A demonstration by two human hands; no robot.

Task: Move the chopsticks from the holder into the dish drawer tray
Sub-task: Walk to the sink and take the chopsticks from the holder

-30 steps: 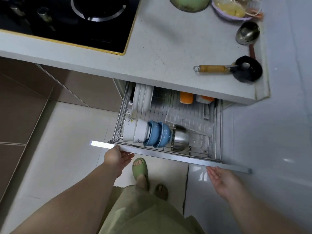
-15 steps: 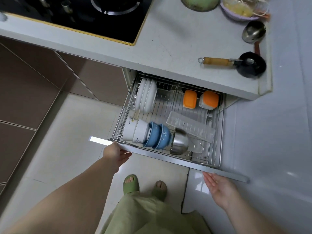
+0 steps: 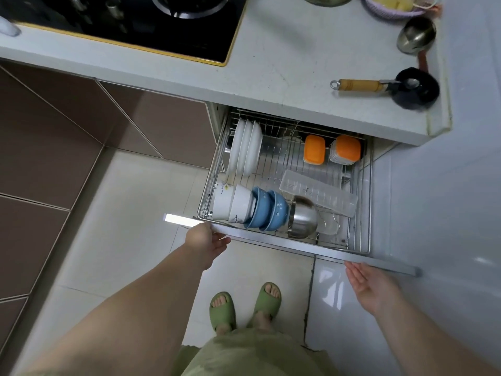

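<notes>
The wire dish drawer (image 3: 363, 202) stands pulled out from under the counter. A clear plastic tray (image 3: 318, 192) lies slanted in its right half. My left hand (image 3: 204, 238) curls under the drawer's metal front bar (image 3: 271, 241) near its left end. Palm up with fingers apart, my right hand (image 3: 370, 284) sits just below the bar's right end and holds nothing. No chopsticks or holder show in this view.
White plates (image 3: 245, 146), white and blue bowls (image 3: 267, 208), a steel bowl (image 3: 302, 217) and two orange-lidded boxes (image 3: 314, 150) fill the drawer. On the counter (image 3: 284, 61) lie a hob, a ladle (image 3: 416, 33) and a black pan (image 3: 414, 88). My green slippers (image 3: 245, 306) stand on the tiled floor.
The drawer has slid further out, showing the plates and orange-lidded boxes in full. My right hand has come off the front bar and now sits open below it.
</notes>
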